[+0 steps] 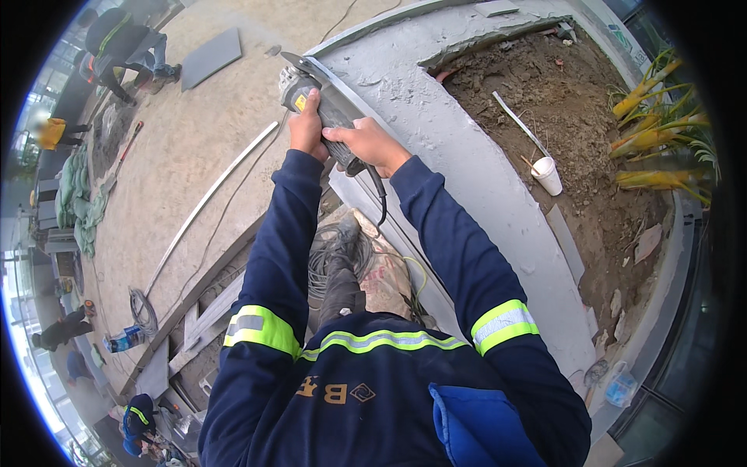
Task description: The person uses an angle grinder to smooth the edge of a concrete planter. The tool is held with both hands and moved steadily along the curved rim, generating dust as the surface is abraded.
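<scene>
My left hand (307,128) grips the front of a dark angle grinder (328,101) with a metal gear head, a yellow label and a cord hanging from its rear. My right hand (369,144) holds the grinder's rear body, thumb across the top. The cutting disc (296,61) is at the edge of a narrow pale strip (338,82) along the grey plastered ledge (498,179); whether it touches cannot be told. Below my hands, coiled cables (327,249) and a sack (381,280) lie around my leg.
At left, several co-workers (117,47) work near green sacks (82,202), a grey slab (210,58) and a long white strip (210,202) on concrete. At right, a soil bed (560,117) holds a white bucket (547,175) and palm plants (654,105). A water bottle (620,385) sits low right.
</scene>
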